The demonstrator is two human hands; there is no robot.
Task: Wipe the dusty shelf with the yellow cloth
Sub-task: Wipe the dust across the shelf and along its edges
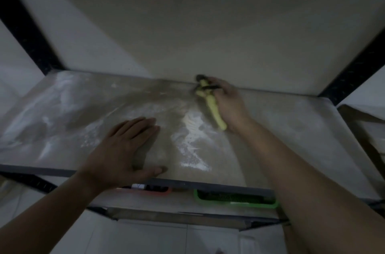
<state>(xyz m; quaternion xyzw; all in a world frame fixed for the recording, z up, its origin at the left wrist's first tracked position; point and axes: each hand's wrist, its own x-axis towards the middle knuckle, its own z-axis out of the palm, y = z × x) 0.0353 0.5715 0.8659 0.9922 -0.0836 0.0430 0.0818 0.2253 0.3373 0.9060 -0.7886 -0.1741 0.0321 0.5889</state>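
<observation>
White dust, left of frame: thick pale smears [62,95] cover the left third of the shelf [291,128], up to the black upright [27,31] in the upper left. None of it looks wiped.
Left hand, lower centre-left: my left hand [125,149] lies flat on the board near the front edge, fingers straight and together, thumb out along the edge. It holds nothing. I judge it is only bracing me.
Dust streak, centre: a bright white patch [191,145] runs from mid-shelf to the front edge, between my two hands. It is yet to be cleared.
Yellow cloth, right of centre: the yellow cloth [210,106] is bunched into a long roll on the board, reaching from the back wall down toward my wrist. Something dark shows at its far end; I cannot tell what.
Right hand, right of centre: my right hand [229,104] has its fingers curled tight round the cloth, at the back of the shelf where board meets wall.
Level below, lower centre: a green tray [235,199] sits under the front edge, no part of this job.
Shelf, right of frame: duller, greyer, only a thin haze; wiped or merely less dusty, I cannot tell.
Progress: early to middling by my reckoning. The centre streak and the whole left side remain.
</observation>
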